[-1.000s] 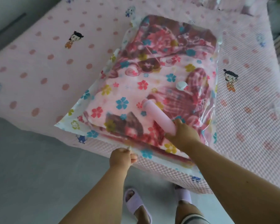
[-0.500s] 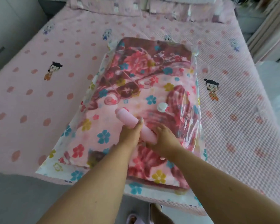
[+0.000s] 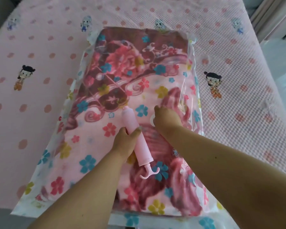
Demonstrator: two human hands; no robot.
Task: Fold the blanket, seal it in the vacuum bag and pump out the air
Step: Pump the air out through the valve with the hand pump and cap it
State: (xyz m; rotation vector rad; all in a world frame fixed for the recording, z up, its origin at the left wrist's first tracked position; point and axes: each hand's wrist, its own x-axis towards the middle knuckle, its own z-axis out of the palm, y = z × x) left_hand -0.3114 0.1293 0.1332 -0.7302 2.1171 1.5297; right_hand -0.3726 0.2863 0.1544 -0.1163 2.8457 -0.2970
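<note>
The folded blanket (image 3: 122,90) lies sealed in the vacuum bag (image 3: 76,90); left hand (image 3: 125,142) grips the hand pump (image 3: 135,136), right hand (image 3: 167,118) fingers curl over the white valve (image 3: 152,120): uncap first, then seat the pump squarely on the valve

The vacuum bag (image 3: 82,164) with the folded blanket (image 3: 157,90) fills the middle of the bed (image 3: 31,113), from its near edge toward the far edge. My left hand (image 3: 125,142) grips the pink pump (image 3: 135,139) lying across the bag, and my right hand (image 3: 167,119) covers the white valve (image 3: 151,119) just beside it. Bare sheet lies open along the bed's left and right sides.
</note>
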